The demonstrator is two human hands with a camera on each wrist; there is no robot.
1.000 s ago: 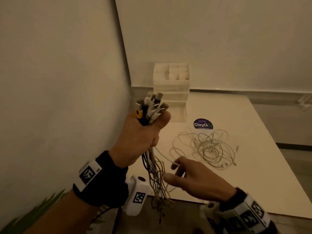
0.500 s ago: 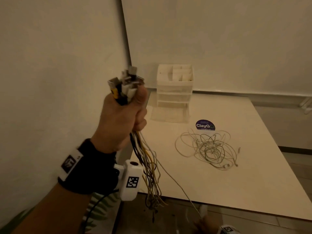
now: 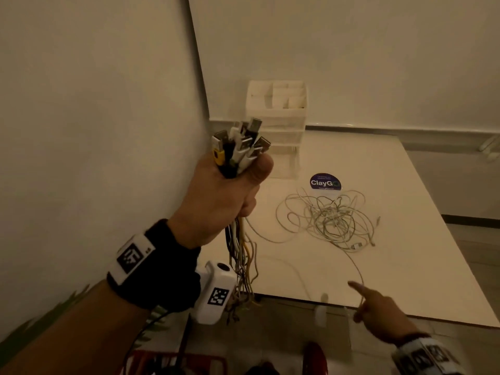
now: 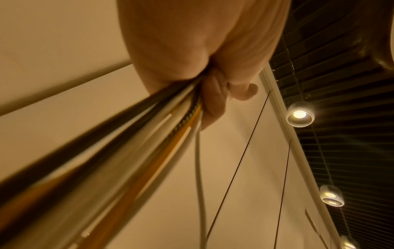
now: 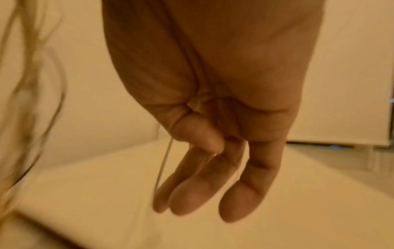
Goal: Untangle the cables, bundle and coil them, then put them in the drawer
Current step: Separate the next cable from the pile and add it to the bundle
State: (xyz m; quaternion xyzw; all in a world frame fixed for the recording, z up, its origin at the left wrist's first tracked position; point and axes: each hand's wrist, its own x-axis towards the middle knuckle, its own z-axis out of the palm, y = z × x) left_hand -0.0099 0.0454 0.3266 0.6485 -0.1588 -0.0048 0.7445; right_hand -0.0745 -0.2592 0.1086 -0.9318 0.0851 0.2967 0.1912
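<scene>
While the left hand (image 3: 216, 201) is clenching a bundle of cables (image 3: 239, 150) by their plugs above the table's (image 3: 433, 266) left edge, the right hand (image 3: 378, 309) is pinching one thin white cable (image 3: 357, 269) near the front edge, other fingers straight. Untangling seems underway; next, draw that strand free of the tangle (image 3: 330, 217) mid-table. The drawer unit (image 3: 276, 115) is waiting at the back.
</scene>
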